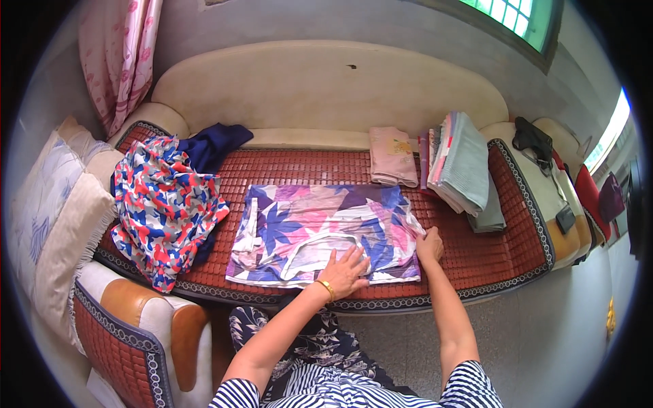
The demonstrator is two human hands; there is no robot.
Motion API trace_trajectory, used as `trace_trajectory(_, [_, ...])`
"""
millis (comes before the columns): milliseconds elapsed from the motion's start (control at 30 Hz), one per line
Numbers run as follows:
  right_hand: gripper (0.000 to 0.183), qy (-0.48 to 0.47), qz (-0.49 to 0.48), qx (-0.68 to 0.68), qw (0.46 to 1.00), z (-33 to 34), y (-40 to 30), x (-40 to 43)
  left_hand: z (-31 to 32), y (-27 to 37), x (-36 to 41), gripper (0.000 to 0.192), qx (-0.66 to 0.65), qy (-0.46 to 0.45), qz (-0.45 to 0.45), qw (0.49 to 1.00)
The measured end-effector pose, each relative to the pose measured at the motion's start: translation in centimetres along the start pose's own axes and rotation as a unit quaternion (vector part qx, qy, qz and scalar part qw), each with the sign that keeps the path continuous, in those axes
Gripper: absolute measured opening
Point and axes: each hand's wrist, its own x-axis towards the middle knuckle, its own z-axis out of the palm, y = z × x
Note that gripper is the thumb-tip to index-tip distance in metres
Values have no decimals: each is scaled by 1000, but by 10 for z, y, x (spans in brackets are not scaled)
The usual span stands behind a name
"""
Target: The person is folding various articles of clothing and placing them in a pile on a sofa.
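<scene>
A floral-print shirt [326, 214] in white, purple, pink and blue lies flattened on the sofa's red-brown tile mat, its white-trimmed neckline towards me. My left hand [346, 270], a gold bracelet at the wrist, rests palm down on the shirt near the neckline, fingers spread. At the shirt's right side edge, my right hand [429, 246] pinches the fabric between thumb and fingers. The shirt's left side is folded inward, with a sleeve lying on top.
A camouflage-print garment [163, 204] and a navy cloth [217, 145] lie heaped at left. Behind at right are a folded pink garment [393, 155] and a leaning stack of folded cloths [456, 163]. A black bag [533, 140] sits on the right armrest; fringed cushions [76, 219] stand far left.
</scene>
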Motion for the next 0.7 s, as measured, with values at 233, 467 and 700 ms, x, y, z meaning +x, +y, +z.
trace_trajectory(233, [16, 46, -496, 17, 867, 7, -26, -21, 10, 13, 2, 64, 5, -27, 10, 1000])
trace_trajectory(467, [15, 23, -338, 233, 912, 21, -15, 1, 2, 18, 8, 48, 11, 69, 27, 997])
trace_trajectory(700, [19, -131, 124, 303, 936, 36, -36, 72, 5, 34, 87, 34, -291, 270, -175, 901])
